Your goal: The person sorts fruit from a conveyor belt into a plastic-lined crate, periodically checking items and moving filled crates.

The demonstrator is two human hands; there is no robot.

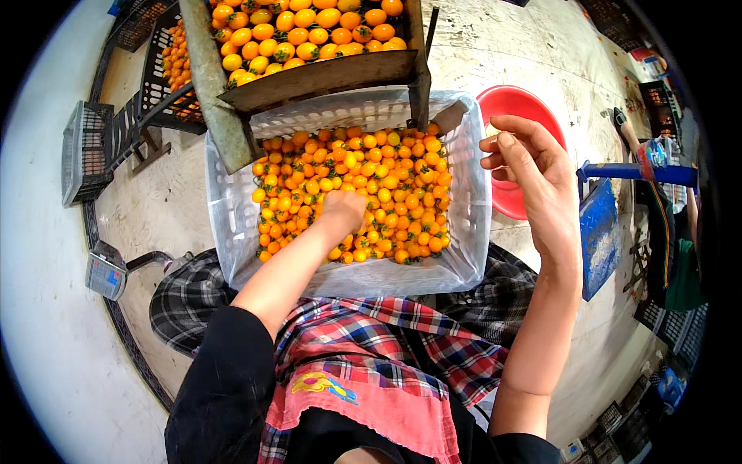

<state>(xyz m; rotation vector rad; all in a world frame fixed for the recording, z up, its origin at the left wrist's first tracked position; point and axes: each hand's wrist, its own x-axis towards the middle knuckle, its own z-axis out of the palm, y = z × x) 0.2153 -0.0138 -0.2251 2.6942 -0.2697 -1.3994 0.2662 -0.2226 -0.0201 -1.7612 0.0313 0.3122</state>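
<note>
Orange and yellow cherry tomatoes (pixel 400 203) fill the bottom of a lined plastic crate (pixel 469 232) in front of me. My left hand (pixel 343 210) reaches down among them, back of the hand up; its fingertips are hidden, so what it holds does not show. Raised beyond the crate's right wall, near a red plastic basin (pixel 550 116), is my right hand (pixel 530 159), its fingers curled towards the thumb. Something small and pale shows by those fingertips; whether they hold it is unclear. Above the crate's far side, a metal chute (pixel 324 81) holds more tomatoes (pixel 304 35).
Left of the chute stands a black crate (pixel 153 87) with tomatoes, and farther left another crate (pixel 87 151). A scale's display unit (pixel 106 274) is at lower left. At right are a blue metal platform (pixel 600 238) and a person's leg (pixel 629 136).
</note>
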